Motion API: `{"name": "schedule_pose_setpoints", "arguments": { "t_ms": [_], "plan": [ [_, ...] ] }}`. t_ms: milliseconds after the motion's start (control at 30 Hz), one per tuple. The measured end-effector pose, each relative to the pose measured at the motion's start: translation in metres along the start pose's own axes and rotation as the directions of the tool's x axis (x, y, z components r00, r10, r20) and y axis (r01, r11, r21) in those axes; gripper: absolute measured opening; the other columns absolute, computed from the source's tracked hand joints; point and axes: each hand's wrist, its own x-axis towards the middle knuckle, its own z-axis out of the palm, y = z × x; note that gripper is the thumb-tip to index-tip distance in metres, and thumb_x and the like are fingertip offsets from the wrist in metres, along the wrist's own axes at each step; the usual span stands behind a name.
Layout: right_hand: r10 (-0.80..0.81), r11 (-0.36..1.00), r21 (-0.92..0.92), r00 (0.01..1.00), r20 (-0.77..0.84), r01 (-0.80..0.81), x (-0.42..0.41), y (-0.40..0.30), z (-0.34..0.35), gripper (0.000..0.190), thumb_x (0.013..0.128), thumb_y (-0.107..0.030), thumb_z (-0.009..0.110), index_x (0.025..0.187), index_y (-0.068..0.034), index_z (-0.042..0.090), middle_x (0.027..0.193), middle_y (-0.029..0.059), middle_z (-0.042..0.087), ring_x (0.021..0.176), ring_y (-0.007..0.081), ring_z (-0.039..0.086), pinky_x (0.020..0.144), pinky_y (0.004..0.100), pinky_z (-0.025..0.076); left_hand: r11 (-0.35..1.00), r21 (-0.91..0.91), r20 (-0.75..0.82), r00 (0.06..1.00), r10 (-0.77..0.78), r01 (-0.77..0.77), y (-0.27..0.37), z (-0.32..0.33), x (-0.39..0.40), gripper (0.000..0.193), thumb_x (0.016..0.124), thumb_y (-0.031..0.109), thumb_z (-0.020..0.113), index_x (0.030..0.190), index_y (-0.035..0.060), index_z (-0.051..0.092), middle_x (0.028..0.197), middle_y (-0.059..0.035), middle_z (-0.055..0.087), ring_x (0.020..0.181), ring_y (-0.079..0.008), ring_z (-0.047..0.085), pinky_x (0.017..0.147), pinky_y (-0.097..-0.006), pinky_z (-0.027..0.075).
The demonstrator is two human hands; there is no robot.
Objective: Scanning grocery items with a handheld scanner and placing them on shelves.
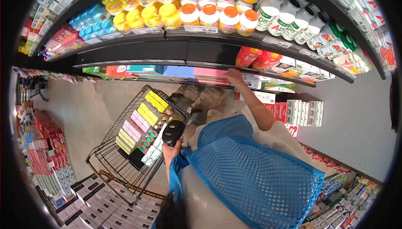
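Observation:
My left hand [172, 150] grips a black handheld barcode scanner [173, 132] by its handle, its head over the near side of a shopping cart. My right hand [234, 77], a bracelet at its wrist, reaches to the bottom shelf. Its fingers touch the right end of a pink carton [209, 73]; whether they grip it is unclear. Beside that carton stand a blue carton [179, 71] and a teal one [145, 69]. The wire cart [106, 152] carries yellow, pink and pale green packs [136, 122], capped bottles [147, 141] and a white carton [154, 153].
Above, a shelf holds yellow bottles [169, 14], orange-lidded jars [209, 14] and white bottles [270, 9]. Red packs [248, 56] stand on the shelf below. White boxes [301, 113] are stacked on the floor at right. More stacked boxes [110, 207] line the aisle behind the cart.

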Motion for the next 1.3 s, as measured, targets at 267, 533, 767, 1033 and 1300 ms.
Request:
{"name": "schedule_pose_setpoints", "arguments": {
  "t_ms": [267,533,767,1033,1300],
  "plan": [
    [-0.416,0.010,-0.966,0.880,0.230,0.257,0.051,-0.076,-0.001,0.027,0.084,-0.018,0.049,0.107,-0.010,0.062,0.114,0.0101,0.059,0.117,0.0309,0.049,0.096,0.0495,0.036,0.997,-0.069,-0.013,1.000,-0.019,0.018,-0.013,-0.009,-0.024,0.021,0.073,0.014,0.075,0.082,-0.0029,0.066,0.065,-0.0064,0.063,0.051,-0.0127,0.058,0.049,-0.0262,0.045],
    [0.078,-0.594,-0.765,0.965,0.250,0.246,0.038,-0.078,-0.004,0.038,0.089,-0.027,0.050,0.120,-0.009,0.061,0.127,0.0093,0.057,0.119,0.0326,0.050,0.093,0.0570,0.033,0.989,-0.119,-0.135,0.986,-0.099,0.083,-0.031,-0.016,-0.051,0.017,0.074,0.012,0.073,0.079,-0.0022,0.065,0.060,-0.0055,0.061,0.050,-0.0127,0.056,0.048,-0.0275,0.043],
    [0.024,-0.546,-0.812,0.973,0.228,0.204,0.048,-0.074,-0.008,0.033,0.089,-0.027,0.051,0.116,-0.016,0.064,0.121,0.0074,0.061,0.117,0.0297,0.050,0.089,0.0519,0.034,0.978,-0.190,-0.198,0.973,-0.123,0.085,-0.050,-0.024,-0.066,0.019,0.074,0.013,0.074,0.081,-0.0023,0.067,0.063,-0.0050,0.062,0.051,-0.0123,0.057,0.049,-0.0272,0.044],
    [0.107,-0.548,-0.812,0.980,0.169,0.200,0.062,-0.062,-0.006,0.040,0.090,-0.027,0.050,0.125,-0.012,0.057,0.137,0.0095,0.048,0.128,0.0333,0.038,0.098,0.0573,0.027,0.949,-0.296,-0.217,0.960,-0.177,0.108,-0.073,-0.030,-0.078,0.018,0.074,0.013,0.074,0.083,-0.0015,0.068,0.063,-0.0038,0.062,0.051,-0.0101,0.056,0.048,-0.0261,0.044],
    [-0.434,-0.263,-0.913,0.807,0.400,0.311,0.007,-0.064,0.057,0.031,0.083,-0.017,0.052,0.112,-0.006,0.057,0.113,0.0102,0.057,0.112,0.0291,0.049,0.096,0.0433,0.038,0.911,-0.375,-0.288,0.912,-0.293,0.174,-0.105,-0.071,-0.087,0.015,0.077,0.014,0.072,0.081,-0.0001,0.068,0.064,-0.0029,0.062,0.053,-0.0101,0.056,0.050,-0.0264,0.042]
  ]
}}
